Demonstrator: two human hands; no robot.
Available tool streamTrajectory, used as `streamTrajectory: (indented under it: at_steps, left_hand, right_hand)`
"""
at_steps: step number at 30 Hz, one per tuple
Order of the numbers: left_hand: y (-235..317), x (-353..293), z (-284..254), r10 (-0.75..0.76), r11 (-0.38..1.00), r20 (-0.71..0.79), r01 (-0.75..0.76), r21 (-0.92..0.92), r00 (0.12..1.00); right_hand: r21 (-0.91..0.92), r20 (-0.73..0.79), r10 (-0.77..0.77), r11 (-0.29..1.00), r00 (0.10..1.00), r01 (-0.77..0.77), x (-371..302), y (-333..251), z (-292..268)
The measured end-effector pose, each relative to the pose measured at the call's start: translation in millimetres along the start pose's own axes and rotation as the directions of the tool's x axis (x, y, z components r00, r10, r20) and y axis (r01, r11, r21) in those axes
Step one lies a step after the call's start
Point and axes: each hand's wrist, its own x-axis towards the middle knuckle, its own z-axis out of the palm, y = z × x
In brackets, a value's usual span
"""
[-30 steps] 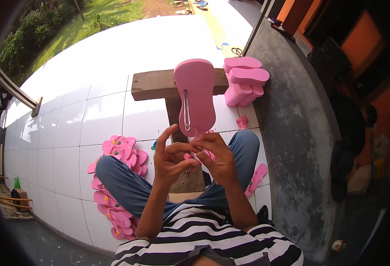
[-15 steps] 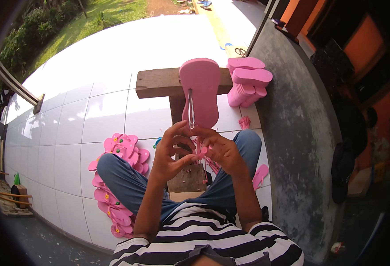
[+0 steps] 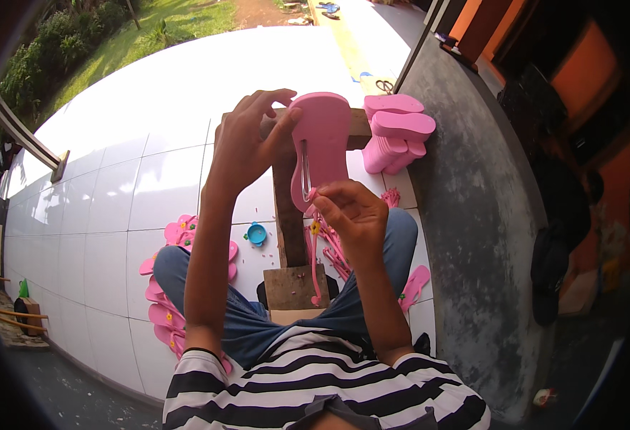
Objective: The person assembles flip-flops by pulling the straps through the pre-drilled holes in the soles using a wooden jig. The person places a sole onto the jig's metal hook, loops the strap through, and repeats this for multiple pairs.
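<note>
Pink sole (image 3: 327, 136) is in front of the person, over the crossbar of a wooden stand (image 3: 360, 130), heel end toward the body; can't tell if it rests on the wood. Long metal wire loop (image 3: 305, 168) lies along the sole's left side. Left hand (image 3: 249, 140): thumb on the sole's upper left edge, fingers bent and apart; can't tell if it grips. Right hand (image 3: 354, 215): thumb and forefinger pinching one end of a pink strap (image 3: 314, 269) by the wire loop's lower end. Strap carries a yellow flower (image 3: 315, 227), hangs down in front of the wooden block (image 3: 286, 283) near the lap. Loose straps (image 3: 338, 259) just right of the stand's long beam, blue bowl (image 3: 256, 234) left of it. Further right: bundle of straps (image 3: 391, 197) by the knee, single sandal (image 3: 414, 288) beside the thigh. Stacked soles (image 3: 395, 147) right of the crossbar, scissors (image 3: 384, 87) beyond. Sandal pile (image 3: 168, 315) left of the left leg, on white tiles (image 3: 107, 258).
</note>
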Motion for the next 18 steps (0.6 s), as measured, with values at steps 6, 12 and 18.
streamTrajectory:
  at_steps: [6, 12, 18]
  left_hand:
    - [1.2, 13.7, -3.4, -0.07, 0.996, 0.265, 0.052, 0.072, 0.962]
    - [-3.1, 8.2, -5.7, -0.101, 0.993, 0.271, 0.115, -0.035, 0.957]
    - [-2.9, 8.8, -7.4, -0.158, 0.984, 0.307, 0.175, -0.027, 0.939]
  right_hand:
    - [-0.052, 0.045, -0.091, 0.994, 0.995, 0.094, -0.8, 9.7, 6.1]
    - [0.269, -0.008, -0.07, 0.961, 0.997, 0.07, -4.5, 21.1, 12.4]
    - [0.195, -0.015, -0.092, 0.976, 0.996, 0.093, -0.9, 16.9, 12.2]
